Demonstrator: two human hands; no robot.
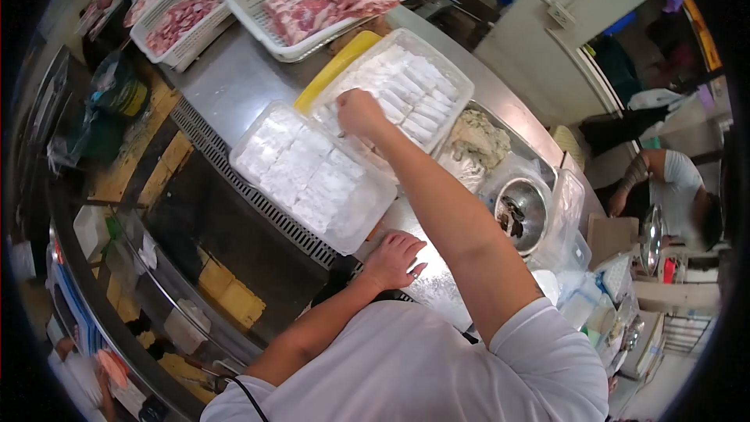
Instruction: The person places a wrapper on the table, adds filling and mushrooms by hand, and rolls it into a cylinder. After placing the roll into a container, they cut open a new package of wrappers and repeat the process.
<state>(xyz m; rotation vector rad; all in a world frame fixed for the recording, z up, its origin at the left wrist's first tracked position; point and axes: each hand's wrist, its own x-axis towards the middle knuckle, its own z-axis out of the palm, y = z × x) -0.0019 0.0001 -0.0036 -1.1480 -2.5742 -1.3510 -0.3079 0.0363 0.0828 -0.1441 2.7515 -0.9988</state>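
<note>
My right hand [360, 115] is closed, knuckles up, over the left end of a clear plastic tub [467, 92]. White, powder-coated rolls [406, 86] lie in rows inside that tub. Whatever its fingers hold, if anything, is hidden. Nearer to me stands a second clear tub [373, 207], holding flat, white-dusted pieces [297, 168] packed side by side. My left hand [394, 259] rests on the steel table just below this tub's near corner, fingers extended and holding nothing visible.
A yellow board [336, 70] lies under the tubs. White baskets of raw meat [332, 4] stand at the far end. To the right are a pale, lumpy mixture [476, 141] and a steel bowl [522, 215] with dark pieces. Another person [680, 180] stands at far right.
</note>
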